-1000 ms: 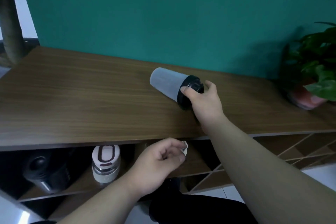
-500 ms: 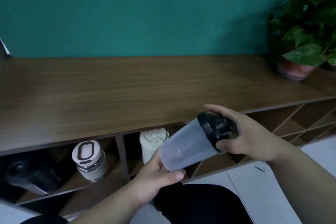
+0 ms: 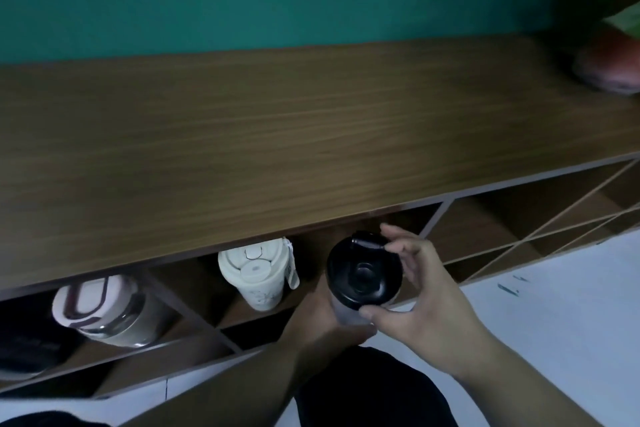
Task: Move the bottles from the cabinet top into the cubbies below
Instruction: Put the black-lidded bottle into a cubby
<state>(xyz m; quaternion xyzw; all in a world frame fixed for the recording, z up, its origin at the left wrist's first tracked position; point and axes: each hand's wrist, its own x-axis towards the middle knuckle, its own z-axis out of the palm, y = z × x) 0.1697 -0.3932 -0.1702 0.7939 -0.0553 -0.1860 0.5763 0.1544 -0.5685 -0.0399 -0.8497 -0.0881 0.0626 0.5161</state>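
Holding the shaker [image 3: 360, 282] at the mouth of a cubby, you have it in both hands, its black lid [image 3: 363, 276] facing you and its body pointing away and down into the opening. That long axis already runs roughly along the cubby's depth, so the coming move looks like a straight push inward. Your right hand [image 3: 426, 291] grips the lid rim, thumb below and fingers above; your left hand [image 3: 322, 319] is closed round the lower body from underneath. The left hand lies nearer the cubby, and appears partly inside it, though blur makes that uncertain.

Cubby contents, from the shaker outward: the next one to the left holds a white tumbler [image 3: 258, 276], lid towards you. The one beyond holds a glass jar [image 3: 107, 312] with a pale lid, lying tilted. At the far left edge sits a dark bottle [image 3: 20, 347], poorly lit. The diamond cubbies [image 3: 512, 222] on the right show nothing inside.

On the cabinet top [image 3: 277, 135] no bottle is visible; only a plant pot [image 3: 609, 62] stands at its right end.
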